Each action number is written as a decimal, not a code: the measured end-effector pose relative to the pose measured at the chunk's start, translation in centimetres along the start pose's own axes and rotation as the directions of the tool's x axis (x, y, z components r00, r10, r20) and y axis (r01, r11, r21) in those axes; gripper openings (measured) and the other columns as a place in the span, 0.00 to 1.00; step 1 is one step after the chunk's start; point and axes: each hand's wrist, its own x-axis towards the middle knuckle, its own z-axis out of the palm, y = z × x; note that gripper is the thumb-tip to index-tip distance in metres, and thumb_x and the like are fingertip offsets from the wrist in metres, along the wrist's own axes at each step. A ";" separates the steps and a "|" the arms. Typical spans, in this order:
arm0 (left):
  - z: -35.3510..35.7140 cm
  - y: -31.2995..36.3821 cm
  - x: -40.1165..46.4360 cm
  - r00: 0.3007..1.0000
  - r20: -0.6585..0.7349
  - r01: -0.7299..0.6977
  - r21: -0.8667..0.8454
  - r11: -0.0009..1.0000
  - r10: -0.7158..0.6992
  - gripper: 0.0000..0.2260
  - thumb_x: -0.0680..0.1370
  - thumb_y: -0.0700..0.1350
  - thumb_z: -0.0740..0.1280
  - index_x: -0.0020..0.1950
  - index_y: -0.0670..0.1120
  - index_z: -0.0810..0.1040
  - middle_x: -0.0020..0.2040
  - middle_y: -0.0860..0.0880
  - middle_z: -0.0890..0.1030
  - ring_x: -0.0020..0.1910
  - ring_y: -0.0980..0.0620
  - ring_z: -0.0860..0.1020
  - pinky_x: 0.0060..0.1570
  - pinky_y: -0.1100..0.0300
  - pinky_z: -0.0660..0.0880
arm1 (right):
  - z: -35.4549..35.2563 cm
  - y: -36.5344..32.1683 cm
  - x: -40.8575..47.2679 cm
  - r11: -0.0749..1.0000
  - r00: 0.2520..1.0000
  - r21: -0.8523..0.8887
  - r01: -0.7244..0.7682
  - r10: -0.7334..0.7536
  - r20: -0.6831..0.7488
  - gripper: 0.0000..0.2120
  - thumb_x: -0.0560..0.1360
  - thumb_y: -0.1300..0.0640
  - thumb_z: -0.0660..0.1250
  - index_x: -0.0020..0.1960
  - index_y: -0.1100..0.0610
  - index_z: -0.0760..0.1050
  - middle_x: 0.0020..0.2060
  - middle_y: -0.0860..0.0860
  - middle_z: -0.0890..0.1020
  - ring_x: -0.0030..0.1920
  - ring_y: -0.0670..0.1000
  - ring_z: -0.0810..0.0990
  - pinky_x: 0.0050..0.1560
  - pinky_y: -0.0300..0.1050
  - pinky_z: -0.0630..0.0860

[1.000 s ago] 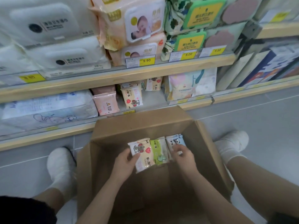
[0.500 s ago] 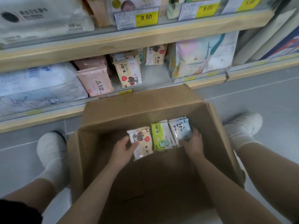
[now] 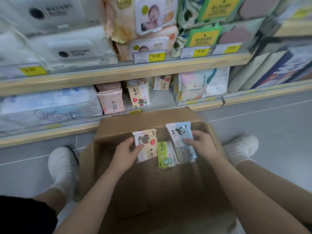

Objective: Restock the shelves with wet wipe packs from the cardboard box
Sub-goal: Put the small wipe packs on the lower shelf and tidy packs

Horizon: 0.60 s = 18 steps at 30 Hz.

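While both hands reach into the plain brown cardboard box (image 3: 152,191), the left hand (image 3: 125,152) pinches a glossy cream wipe pack (image 3: 146,145) printed with a bear and red heart, and the right hand (image 3: 201,146) grips a pale blue panda pack (image 3: 180,137). A green dinosaur pack (image 3: 164,155) lies between them in the box. Beyond, on the wooden bottom shelf (image 3: 205,105), stands a matching cream bear pack (image 3: 139,97); yellow tags above read 9.90 (image 3: 156,56) and 5.00 (image 3: 200,51).

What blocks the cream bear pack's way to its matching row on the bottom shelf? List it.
Nothing visible. The cream bear pack, held in the left hand, sits above the cardboard box; open air leads to the matching packs.
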 end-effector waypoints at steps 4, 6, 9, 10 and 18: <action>-2.4 2.1 0.7 0.995 -0.083 -0.050 -0.035 0.998 0.047 0.07 0.77 0.45 0.66 0.55 0.49 0.78 0.51 0.55 0.79 0.46 0.63 0.77 0.36 0.73 0.72 | -1.2 -5.7 0.3 0.979 0.992 0.176 0.099 -0.111 0.061 0.10 0.72 0.62 0.71 0.53 0.60 0.80 0.42 0.47 0.85 0.42 0.47 0.84 0.39 0.36 0.79; -3.5 2.7 1.3 0.990 -0.115 -0.087 -0.036 0.996 0.082 0.06 0.77 0.45 0.66 0.53 0.50 0.77 0.51 0.55 0.80 0.47 0.60 0.77 0.39 0.70 0.74 | -0.8 -7.6 1.3 0.966 0.987 0.208 0.156 -0.161 0.007 0.12 0.72 0.63 0.70 0.56 0.62 0.79 0.41 0.47 0.83 0.35 0.42 0.82 0.36 0.31 0.78; -4.7 2.6 2.8 0.983 -0.154 -0.104 0.016 0.995 0.105 0.07 0.77 0.46 0.66 0.55 0.48 0.78 0.51 0.54 0.80 0.47 0.58 0.78 0.44 0.62 0.77 | 0.7 -9.2 3.7 0.967 0.985 0.188 0.174 -0.168 -0.046 0.12 0.75 0.61 0.68 0.56 0.65 0.78 0.42 0.63 0.82 0.30 0.47 0.74 0.27 0.33 0.71; -5.0 2.4 3.3 0.981 -0.162 -0.104 0.025 0.994 0.107 0.08 0.77 0.46 0.66 0.56 0.47 0.79 0.51 0.54 0.80 0.48 0.57 0.79 0.44 0.61 0.77 | 1.3 -9.2 4.7 0.970 0.985 0.174 0.173 -0.166 -0.051 0.11 0.75 0.60 0.67 0.56 0.64 0.78 0.46 0.65 0.82 0.30 0.48 0.73 0.27 0.33 0.71; -3.9 1.3 6.4 0.981 -0.151 -0.125 -0.038 0.991 0.118 0.09 0.78 0.45 0.65 0.57 0.48 0.78 0.51 0.58 0.79 0.45 0.68 0.77 0.40 0.73 0.75 | 5.2 -9.2 13.3 0.972 0.986 0.220 0.082 -0.046 -0.163 0.08 0.78 0.59 0.62 0.52 0.63 0.76 0.39 0.54 0.78 0.30 0.46 0.74 0.38 0.42 0.75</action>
